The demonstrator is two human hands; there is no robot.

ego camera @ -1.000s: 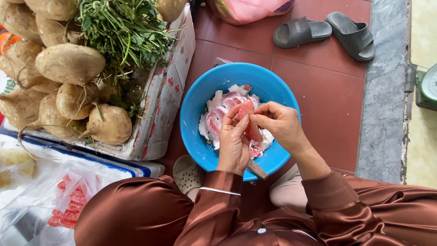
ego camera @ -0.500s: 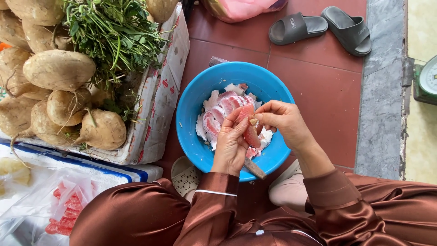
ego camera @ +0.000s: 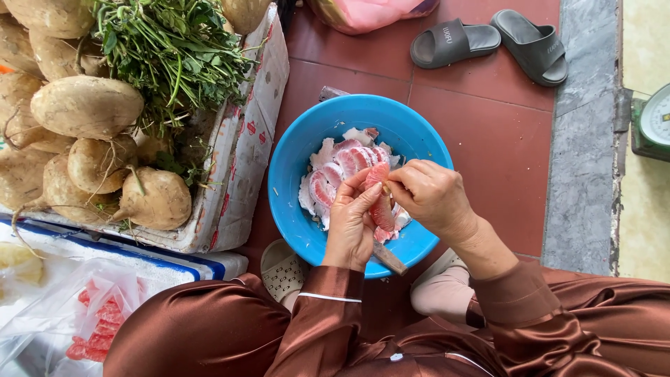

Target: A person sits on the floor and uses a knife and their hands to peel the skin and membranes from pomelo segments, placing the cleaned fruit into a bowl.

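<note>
A round blue plastic bowl (ego camera: 293, 167) stands on the red tiled floor and holds several pink fruit segments with white peel. Over the bowl my left hand (ego camera: 351, 227) grips a pink fruit segment (ego camera: 380, 202) from below. My right hand (ego camera: 429, 195) pinches the top of the same segment with thumb and fingertips. A brown knife handle (ego camera: 389, 257) pokes out under my left palm, resting on the bowl's near rim. Both arms wear shiny brown sleeves.
A foam box (ego camera: 241, 160) at left carries tan root vegetables (ego camera: 87, 106) and green herbs (ego camera: 171, 45). Grey slippers (ego camera: 488, 45) lie at the top. A pink bag (ego camera: 370, 10), a scale (ego camera: 652, 122) at right, and a bag of pink fruit (ego camera: 98, 321) at lower left.
My hands stay over the bowl on the same segment; my right fingers have shifted slightly along its top edge. The view has drifted a little.
</note>
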